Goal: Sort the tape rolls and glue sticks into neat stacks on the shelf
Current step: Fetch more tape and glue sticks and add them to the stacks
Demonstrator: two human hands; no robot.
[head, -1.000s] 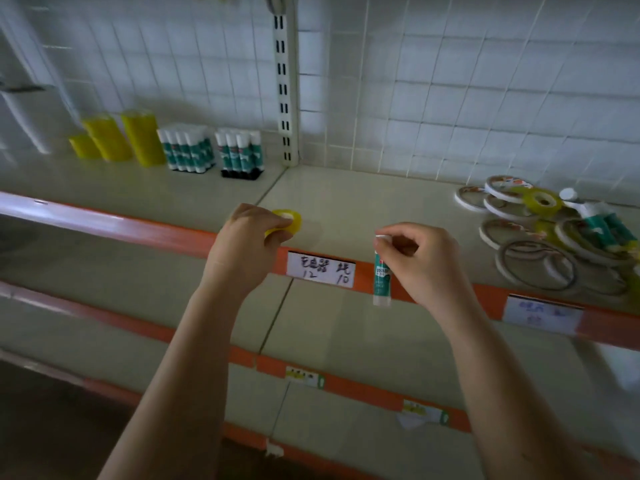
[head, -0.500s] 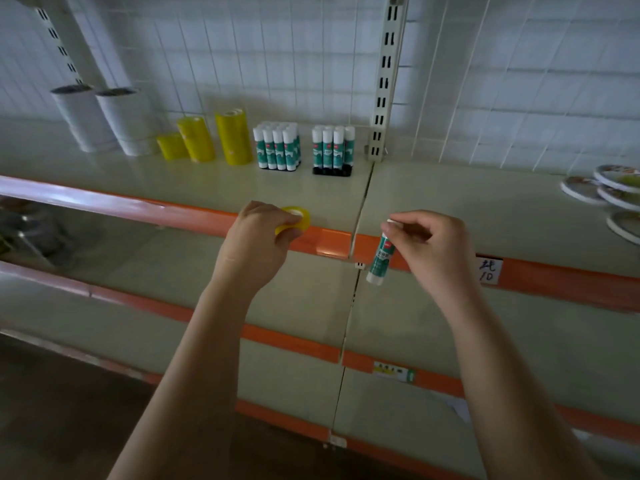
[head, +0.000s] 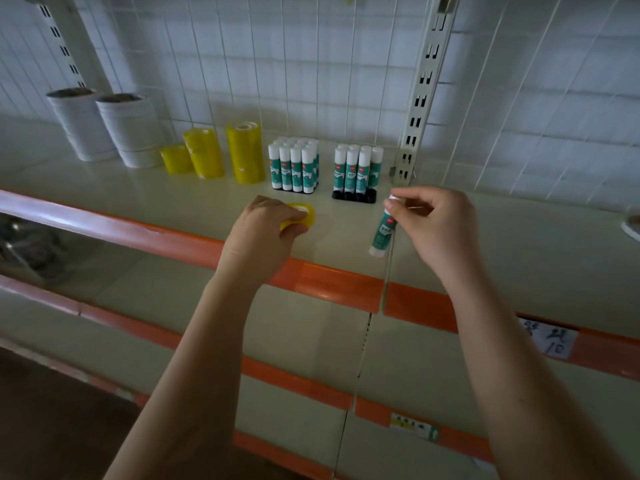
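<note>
Back wall: white wire grid panel in front of white tiles.
Uprights: slotted metal post at right of centre; a second slotted post at far left.
Shelf edges: orange price strips along each level's front.
Labels: handwritten white tag on the upper strip at right; small printed tag on a lower strip.
Lower left: dark, blurred objects, unidentifiable.

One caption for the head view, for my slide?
Left hand holds yellow tape roll, right hand pinches glue stick.
</note>
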